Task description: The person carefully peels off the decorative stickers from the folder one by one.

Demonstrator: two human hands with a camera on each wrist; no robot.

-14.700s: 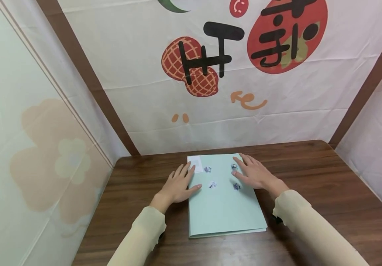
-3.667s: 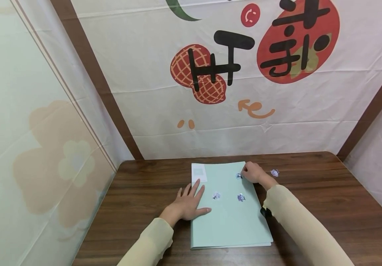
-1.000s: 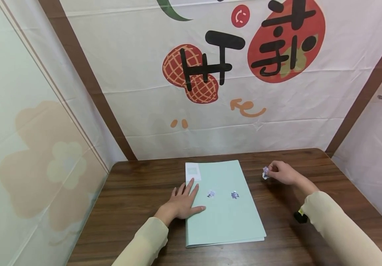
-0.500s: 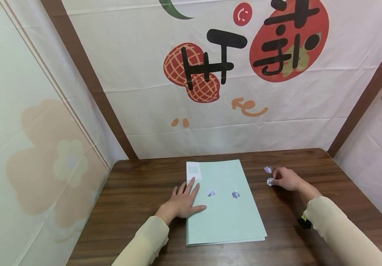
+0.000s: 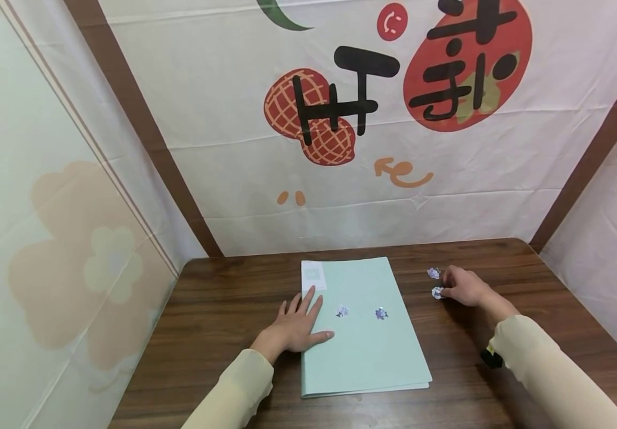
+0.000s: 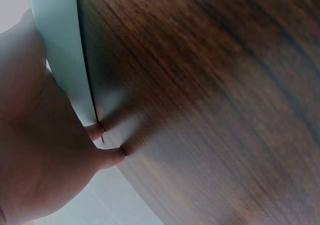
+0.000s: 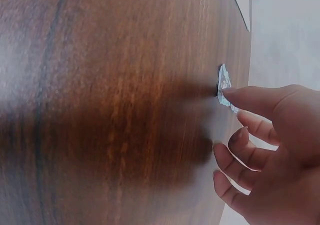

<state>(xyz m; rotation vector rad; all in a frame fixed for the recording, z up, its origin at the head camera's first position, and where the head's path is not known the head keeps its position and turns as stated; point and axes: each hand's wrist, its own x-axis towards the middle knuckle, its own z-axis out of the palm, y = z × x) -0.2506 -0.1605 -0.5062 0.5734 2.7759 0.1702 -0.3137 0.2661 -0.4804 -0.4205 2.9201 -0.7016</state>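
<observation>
My left hand (image 5: pixel 292 328) lies with fingers spread on the left edge of a pale green folder (image 5: pixel 367 357). The left wrist view shows its fingertips reaching past the folder's edge to the table. To the right, my right hand (image 5: pixel 466 287) is beside a small purple-and-white cutout sticker (image 5: pixel 437 292). In the right wrist view the thumb tip touches this sticker (image 7: pixel 223 82), while the index finger is apart from the thumb. Another such sticker (image 5: pixel 434 273) lies just behind it. Two more, a left sticker (image 5: pixel 343 311) and a right sticker (image 5: pixel 381 313), lie on the folder.
A white label (image 5: pixel 313 274) sits in the folder's upper left corner. The brown wooden table (image 5: pixel 222 322) ends at a printed white cloth wall (image 5: pixel 265 232) at the back. A black device (image 5: pixel 491 357) is at the right wrist.
Several stickers lay on the folder at first; two are now on the table. The right hand lowered the second in front of the first, and its thumb and index finger have parted. Left hand stays.
</observation>
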